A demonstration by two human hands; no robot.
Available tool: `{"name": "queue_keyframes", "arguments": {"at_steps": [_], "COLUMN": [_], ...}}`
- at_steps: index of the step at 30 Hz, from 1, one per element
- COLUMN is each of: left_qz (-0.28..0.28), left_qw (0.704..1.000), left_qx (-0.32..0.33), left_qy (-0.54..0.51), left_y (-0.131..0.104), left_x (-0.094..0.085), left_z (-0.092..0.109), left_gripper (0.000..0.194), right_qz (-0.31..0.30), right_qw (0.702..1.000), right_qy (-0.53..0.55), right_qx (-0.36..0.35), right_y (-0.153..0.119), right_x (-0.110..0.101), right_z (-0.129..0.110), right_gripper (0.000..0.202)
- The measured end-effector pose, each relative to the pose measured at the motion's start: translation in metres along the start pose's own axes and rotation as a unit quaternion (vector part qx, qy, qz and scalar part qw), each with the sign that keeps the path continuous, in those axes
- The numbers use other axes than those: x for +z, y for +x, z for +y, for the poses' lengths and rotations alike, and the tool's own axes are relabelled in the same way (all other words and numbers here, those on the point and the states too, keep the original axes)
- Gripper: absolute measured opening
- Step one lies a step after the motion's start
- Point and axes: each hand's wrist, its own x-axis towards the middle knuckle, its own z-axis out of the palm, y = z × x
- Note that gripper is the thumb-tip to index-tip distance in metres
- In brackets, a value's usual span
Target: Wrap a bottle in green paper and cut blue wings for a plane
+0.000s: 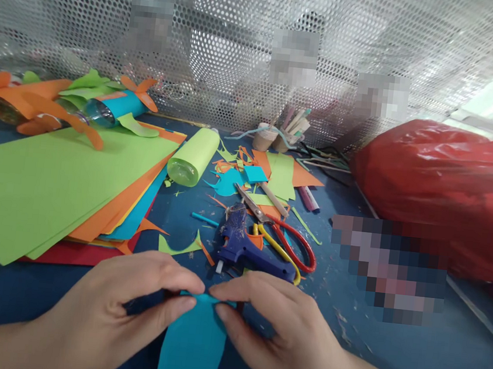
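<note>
A blue paper piece (193, 343) with rounded sides hangs between my hands near the bottom of the view. My left hand (136, 308) pinches its top edge between thumb and forefinger. On the same edge, my right hand (276, 322) pinches from the other side, the fingertips of both hands nearly meeting. The lower end of the paper runs out of view. Just beyond my fingers lies a dark blue glue gun (240, 239). Next to it rest scissors with red handles (305, 252) and a yellow-handled pair (281, 251), partly covered.
Stacked coloured paper (66, 183) spreads over the left. Paper-wrapped bottles (118, 106) lie behind it, and a green-wrapped bottle (194, 155) lies centrally. Paper scraps (229, 181) litter the middle. Cups with sticks (265, 136) stand by the perforated metal screen (230, 48). A red plastic bag (440, 187) bulges at right.
</note>
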Motion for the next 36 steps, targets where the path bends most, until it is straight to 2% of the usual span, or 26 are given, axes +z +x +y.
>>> {"name": "queue_keyframes", "arguments": {"at_steps": [7, 12, 17, 20, 25, 32, 36], "left_qz": [-0.026, -0.026, -0.019, -0.014, 0.018, -0.001, -0.036], "left_qw": [0.985, 0.974, 0.977, 0.985, 0.994, 0.982, 0.974], "left_qx": [-0.148, -0.187, -0.183, -0.144, -0.09, -0.143, -0.169], "left_qy": [-0.083, -0.123, -0.107, -0.091, -0.061, -0.124, -0.147], "left_y": [0.0043, 0.0018, 0.0024, 0.0035, 0.0018, 0.0028, 0.0052], "left_x": [-0.0004, 0.0028, 0.0021, 0.0003, 0.001, 0.0058, 0.0029], "left_z": [-0.0026, -0.0057, -0.0039, -0.0007, 0.0, -0.0035, -0.0029], "left_gripper": [0.016, 0.015, 0.011, 0.011, 0.014, 0.022, 0.01], "right_qz": [-0.002, 0.026, 0.044, 0.039, 0.037, 0.053, 0.042], "right_qw": [0.996, 0.997, 0.998, 0.999, 0.999, 0.998, 0.999], "right_qy": [0.03, 0.003, -0.023, -0.019, -0.023, -0.027, -0.024], "right_qx": [0.085, 0.076, 0.03, 0.001, 0.004, -0.014, -0.012], "right_y": [0.0013, -0.0009, -0.0014, -0.0008, -0.0008, 0.0001, 0.0002], "right_x": [-0.0001, -0.0003, -0.001, -0.0015, -0.0004, 0.0, -0.0012], "right_z": [0.0023, 0.0049, 0.0024, 0.0014, 0.0021, 0.0031, 0.0024], "right_gripper": [0.02, 0.015, 0.011, 0.013, 0.01, 0.01, 0.008]}}
